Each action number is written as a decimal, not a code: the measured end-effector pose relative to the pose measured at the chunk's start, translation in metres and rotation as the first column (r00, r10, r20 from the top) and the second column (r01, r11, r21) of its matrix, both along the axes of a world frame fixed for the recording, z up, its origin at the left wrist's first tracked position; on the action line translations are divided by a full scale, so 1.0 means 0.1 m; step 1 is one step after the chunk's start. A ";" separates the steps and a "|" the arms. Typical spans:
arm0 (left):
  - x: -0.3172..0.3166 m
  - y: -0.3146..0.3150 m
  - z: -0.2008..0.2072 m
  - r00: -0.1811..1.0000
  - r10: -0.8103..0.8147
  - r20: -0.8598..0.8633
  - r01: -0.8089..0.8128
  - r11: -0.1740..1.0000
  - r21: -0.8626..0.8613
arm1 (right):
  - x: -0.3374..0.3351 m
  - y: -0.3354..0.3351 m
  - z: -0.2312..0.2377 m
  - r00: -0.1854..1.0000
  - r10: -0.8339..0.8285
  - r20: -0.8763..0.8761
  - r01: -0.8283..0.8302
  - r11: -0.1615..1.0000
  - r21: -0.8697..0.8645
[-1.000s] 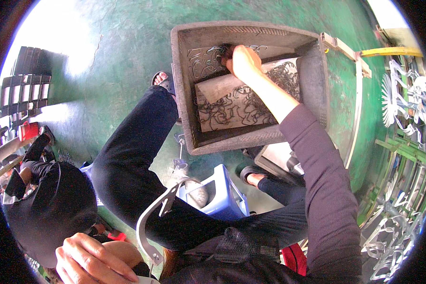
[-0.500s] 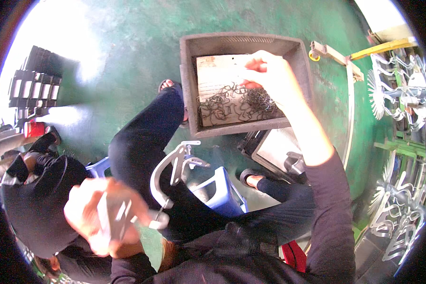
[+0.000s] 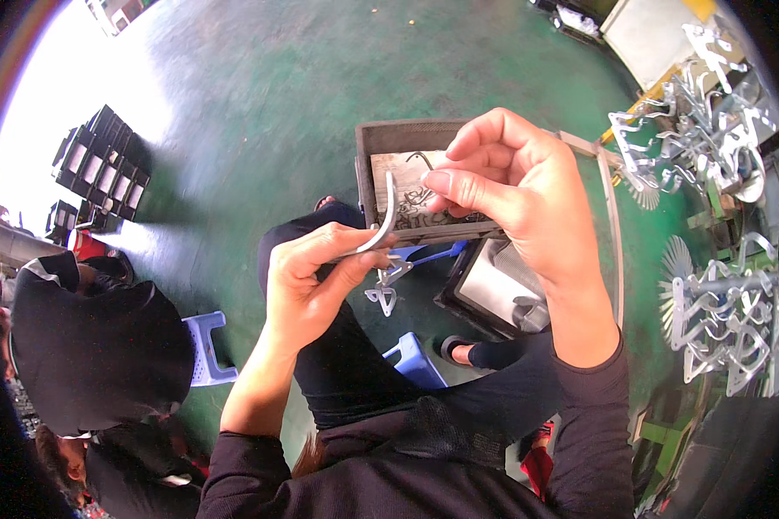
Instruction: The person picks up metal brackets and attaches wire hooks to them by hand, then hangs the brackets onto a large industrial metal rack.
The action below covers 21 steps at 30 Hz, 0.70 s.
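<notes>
A curved grey metal bracket [image 3: 390,203] is pinched between the thumb and fingers of my left hand [image 3: 312,281]. Its bent arm points up, and flat tabs hang below my fingers. Close to its right, my right hand [image 3: 528,195] is closed in a pinch with a thin, dark, bent wire piece [image 3: 420,157] sticking out past the fingertips. The wire and bracket look apart. Beyond both hands is a grey plastic crate [image 3: 407,134] with a pale board [image 3: 389,166] and many loose bent wires [image 3: 417,201] inside; my right hand hides part of it.
Below the crate lies a black box [image 3: 465,303] with a pale panel, near a blue stool [image 3: 418,362]. At left, a person in black [image 3: 95,342] sits by another blue stool [image 3: 208,348]. Black bins [image 3: 104,164] are stacked behind. Metal parts [image 3: 731,320] hang along the right.
My left hand has swung up and rightward with the bracket, from the lower left to beside my right hand. My right hand has come away from over the crate with a wire piece. The view has shifted.
</notes>
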State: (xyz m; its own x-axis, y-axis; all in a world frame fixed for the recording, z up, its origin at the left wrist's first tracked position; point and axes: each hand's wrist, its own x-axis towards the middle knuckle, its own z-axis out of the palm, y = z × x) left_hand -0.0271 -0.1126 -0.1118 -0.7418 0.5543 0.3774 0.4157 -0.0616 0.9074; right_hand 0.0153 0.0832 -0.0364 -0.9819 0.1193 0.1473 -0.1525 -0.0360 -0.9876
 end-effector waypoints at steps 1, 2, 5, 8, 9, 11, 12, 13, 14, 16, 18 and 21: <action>0.01 0.01 0.00 0.999 -0.051 0.013 0.051 0.998 0.032 | 0.04 0.00 0.04 1.000 -0.010 0.002 0.010 1.000 0.028; 0.02 0.02 0.01 0.994 -0.103 0.023 0.101 0.993 0.065 | 0.08 0.00 0.09 1.000 -0.021 0.002 0.021 0.998 0.056; 0.00 0.04 0.02 0.915 -0.341 0.217 0.281 0.922 0.267 | 0.19 -0.02 0.16 0.992 -0.129 -0.012 0.130 0.985 0.118; -0.16 0.07 -0.10 0.825 -0.509 0.244 0.408 0.837 0.364 | 0.23 0.07 0.09 0.981 -0.144 -0.127 0.166 0.970 0.180; -0.18 0.10 -0.11 0.796 -0.557 0.238 0.441 0.802 0.403 | 0.24 0.08 0.03 0.971 -0.161 -0.180 0.196 0.960 0.199; -0.21 0.18 -0.11 0.733 -0.649 0.203 0.504 0.719 0.479 | 0.28 0.11 0.01 0.956 -0.143 -0.255 0.199 0.957 0.210; -0.21 0.22 -0.09 0.712 -0.673 0.199 0.525 0.699 0.485 | 0.30 0.12 0.01 0.947 -0.136 -0.291 0.203 0.955 0.216; -0.21 0.26 -0.08 0.692 -0.695 0.194 0.546 0.680 0.490 | 0.32 0.16 -0.03 0.943 -0.106 -0.317 0.174 0.965 0.194; -0.21 0.30 -0.06 0.671 -0.717 0.190 0.565 0.660 0.495 | 0.36 0.17 -0.02 0.939 -0.108 -0.326 0.171 0.970 0.171; -0.20 0.36 -0.05 0.633 -0.758 0.158 0.595 0.606 0.528 | 0.42 0.16 -0.01 0.934 -0.102 -0.344 0.152 0.981 0.123; -0.18 0.41 -0.04 0.595 -0.795 0.116 0.626 0.549 0.554 | 0.49 0.19 -0.01 0.935 -0.092 -0.342 0.124 0.989 0.075; -0.15 0.48 -0.01 0.515 -0.852 0.098 0.662 0.467 0.586 | 0.56 0.25 -0.04 0.924 -0.082 -0.373 0.100 0.995 0.030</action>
